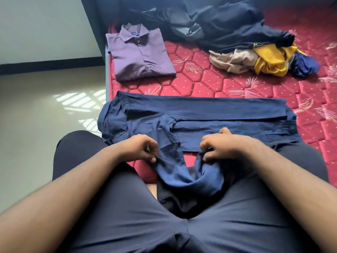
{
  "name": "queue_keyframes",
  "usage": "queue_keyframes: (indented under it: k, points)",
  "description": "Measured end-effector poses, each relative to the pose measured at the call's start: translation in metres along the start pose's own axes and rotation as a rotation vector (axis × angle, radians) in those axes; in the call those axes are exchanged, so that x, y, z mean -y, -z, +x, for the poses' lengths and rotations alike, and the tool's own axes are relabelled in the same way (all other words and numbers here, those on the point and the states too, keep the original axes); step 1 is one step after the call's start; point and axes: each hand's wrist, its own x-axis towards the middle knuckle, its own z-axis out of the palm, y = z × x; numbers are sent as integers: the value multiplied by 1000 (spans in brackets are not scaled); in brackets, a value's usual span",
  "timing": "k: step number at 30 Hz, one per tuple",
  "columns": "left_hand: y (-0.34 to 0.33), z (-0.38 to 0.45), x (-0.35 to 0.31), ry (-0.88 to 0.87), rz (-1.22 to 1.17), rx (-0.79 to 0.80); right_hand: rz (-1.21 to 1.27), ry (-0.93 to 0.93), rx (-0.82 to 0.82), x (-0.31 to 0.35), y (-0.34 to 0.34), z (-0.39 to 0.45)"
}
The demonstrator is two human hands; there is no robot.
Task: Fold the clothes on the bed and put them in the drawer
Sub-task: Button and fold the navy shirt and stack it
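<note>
A navy blue shirt [200, 114] lies spread face down across the near edge of the red quilted mattress [237, 83]. One sleeve is folded across its back. The other sleeve hangs toward my lap. My left hand [142, 148] pinches that sleeve near its upper part. My right hand [222, 147] grips the sleeve's cuff end, which droops in a loop between my knees. A folded purple shirt [140, 53] rests at the mattress's far left. No drawer is in view.
A heap of unfolded dark clothes [218, 24] lies at the back of the bed, with beige, yellow and blue garments [264, 59] beside it on the right. A shiny tiled floor [45, 110] lies off the bed's left edge.
</note>
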Motion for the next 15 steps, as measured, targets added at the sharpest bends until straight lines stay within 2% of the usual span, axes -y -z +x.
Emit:
queue_keyframes:
  k: [2,4,6,8,11,15]
  points:
    - [12,-4,-4,-2,-379,-56,154,-59,-151,-15,14,-17]
    - [30,-6,-8,-39,-588,-152,379,-123,-360,-33,26,-37]
    - [51,4,-7,-44,-653,-240,506,-185,-542,-58,36,-47]
    - [66,23,-3,29,-630,-328,504,-281,-619,-83,45,-40]
    - [78,71,-1,118,-436,-376,410,-499,-574,-122,50,-11]
    - [88,131,-9,140,-63,-407,264,-669,-285,-163,51,19]
